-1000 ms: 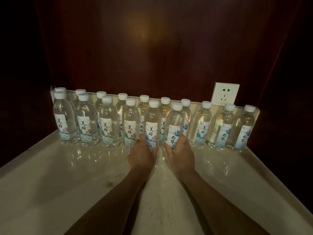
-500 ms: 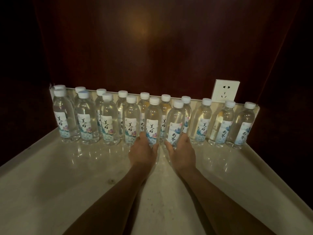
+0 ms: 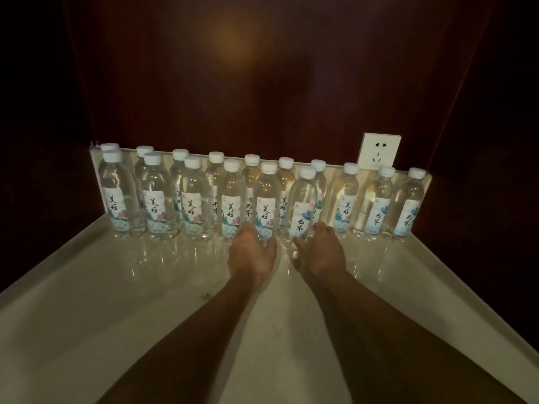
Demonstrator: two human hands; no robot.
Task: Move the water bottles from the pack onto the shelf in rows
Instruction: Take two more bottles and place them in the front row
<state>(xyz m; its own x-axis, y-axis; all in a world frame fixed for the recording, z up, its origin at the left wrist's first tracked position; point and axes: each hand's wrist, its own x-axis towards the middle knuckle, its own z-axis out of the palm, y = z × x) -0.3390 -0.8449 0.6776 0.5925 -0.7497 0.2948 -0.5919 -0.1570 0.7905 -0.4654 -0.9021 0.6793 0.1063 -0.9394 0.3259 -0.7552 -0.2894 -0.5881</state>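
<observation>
The left hand (image 3: 252, 253) holds a clear plastic water bottle with a white cap (image 3: 266, 199) in the middle of the frame; the right hand (image 3: 319, 252) holds its neighbour bottle (image 3: 303, 205); both have just slid back into the front row on the shiny pale shelf (image 3: 116, 287); the row is growing.

wall: dark red-brown wood panelling (image 3: 277, 83) rising behind the scene, with darker side panels at far left and right
light: a soft warm glow (image 3: 230, 39) reflected on the upper middle of the panelling
socket: white wall outlet (image 3: 378, 151), square plate low on the panelling, right of centre; its upper slots and lower slots are dark
strip: pale upstand (image 3: 334, 167) running along the foot of the panelling
</observation>
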